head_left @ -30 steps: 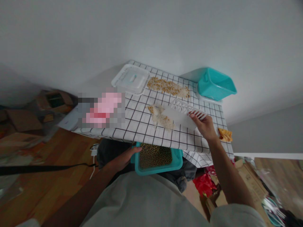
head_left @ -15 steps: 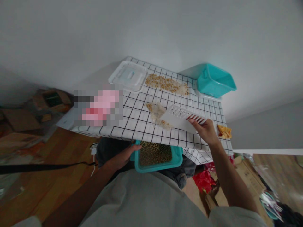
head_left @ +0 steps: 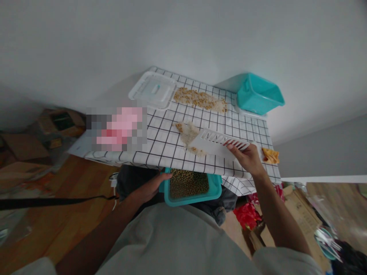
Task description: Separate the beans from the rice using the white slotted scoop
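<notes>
My left hand (head_left: pixel 155 182) grips the left rim of a teal plastic tub (head_left: pixel 215 190), its thumb over the edge. The tub sits at my lap below the table's front edge, with small greenish-brown beans (head_left: pixel 187 186) inside. In my right hand (head_left: pixel 249 159) is a thin white plastic panel (head_left: pixel 210 147) with a row of slots along its upper side, held low over the tabletop. The panel's left end meets a thin pile of pale grains (head_left: pixel 187 134) mixed with yellow kernels. Farther back lies a longer strip of yellow kernels and pale grains (head_left: pixel 200 99).
A checked cloth (head_left: pixel 160 131) covers the table against the wall. A clear lid (head_left: pixel 155 89) lies at back left, an upright teal bin (head_left: pixel 259 95) at back right. A crumpled yellow cloth (head_left: pixel 271 155) rests at the right edge. Cardboard boxes (head_left: pixel 27 152) stand on the floor.
The white panel has tilted slightly flatter beside the near pile. My left hand keeps its grip on the tub, and the whole view has shifted a little.
</notes>
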Action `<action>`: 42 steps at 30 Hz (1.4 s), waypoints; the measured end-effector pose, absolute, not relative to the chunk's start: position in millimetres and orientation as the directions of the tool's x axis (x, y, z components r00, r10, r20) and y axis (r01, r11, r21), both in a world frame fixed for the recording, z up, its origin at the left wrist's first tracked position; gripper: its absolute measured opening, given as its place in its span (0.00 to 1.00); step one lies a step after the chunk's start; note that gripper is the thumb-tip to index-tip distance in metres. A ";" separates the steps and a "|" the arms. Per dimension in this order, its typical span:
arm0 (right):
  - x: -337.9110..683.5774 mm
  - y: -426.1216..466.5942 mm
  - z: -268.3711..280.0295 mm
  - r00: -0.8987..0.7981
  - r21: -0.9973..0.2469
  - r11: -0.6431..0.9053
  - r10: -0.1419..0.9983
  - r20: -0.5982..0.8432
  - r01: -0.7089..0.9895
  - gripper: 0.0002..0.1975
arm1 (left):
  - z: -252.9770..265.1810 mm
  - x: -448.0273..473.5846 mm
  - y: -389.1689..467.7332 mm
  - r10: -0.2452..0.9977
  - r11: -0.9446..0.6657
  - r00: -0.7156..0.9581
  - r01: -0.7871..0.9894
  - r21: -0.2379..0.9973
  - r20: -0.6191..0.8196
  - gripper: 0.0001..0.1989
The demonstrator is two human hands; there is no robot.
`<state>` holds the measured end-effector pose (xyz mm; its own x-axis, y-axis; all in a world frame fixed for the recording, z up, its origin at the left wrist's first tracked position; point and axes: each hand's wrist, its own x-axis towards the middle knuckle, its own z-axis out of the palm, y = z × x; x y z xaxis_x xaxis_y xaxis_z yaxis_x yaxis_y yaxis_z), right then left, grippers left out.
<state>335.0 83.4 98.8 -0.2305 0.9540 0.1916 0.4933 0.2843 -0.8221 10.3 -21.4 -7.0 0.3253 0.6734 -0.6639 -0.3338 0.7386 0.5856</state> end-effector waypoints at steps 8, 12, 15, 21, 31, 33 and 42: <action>333.6 76.7 104.8 -0.300 -0.823 0.286 0.942 0.149 0.491 0.10 | -8.2 9.3 -20.3 0.675 0.738 0.324 -0.317 0.596 -0.663 0.21; 336.1 69.6 105.7 -0.309 -0.810 0.288 0.941 0.139 0.511 0.10 | -10.3 9.2 -20.0 0.671 0.741 0.338 -0.323 0.589 -0.660 0.20; 336.8 65.0 104.8 -0.288 -0.821 0.280 0.946 0.148 0.498 0.10 | -12.2 9.5 -20.7 0.673 0.740 0.345 -0.334 0.584 -0.655 0.21; 333.3 62.0 107.0 -0.282 -0.830 0.284 0.946 0.161 0.481 0.09 | -17.0 10.9 -20.7 0.668 0.744 0.377 -0.319 0.587 -0.642 0.22; 336.0 50.5 104.9 -0.328 -0.846 0.254 0.939 0.100 0.468 0.08 | -15.2 14.2 -17.3 0.692 0.721 0.372 -0.332 0.608 -0.618 0.22; 336.2 47.9 104.4 -0.339 -0.856 0.239 0.937 0.080 0.459 0.08 | -16.4 13.6 -17.4 0.686 0.727 0.390 -0.320 0.607 -0.615 0.21; 347.0 34.1 107.5 -0.353 -0.854 0.210 0.935 0.033 0.477 0.09 | -17.5 11.9 -16.0 0.672 0.737 0.403 -0.287 0.612 -0.621 0.19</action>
<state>347.0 34.1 107.5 -0.3532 0.9350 0.0332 0.4766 0.2104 -0.8536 11.9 -16.0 -17.5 0.4032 0.6721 -0.6210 -0.2869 0.7373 0.6117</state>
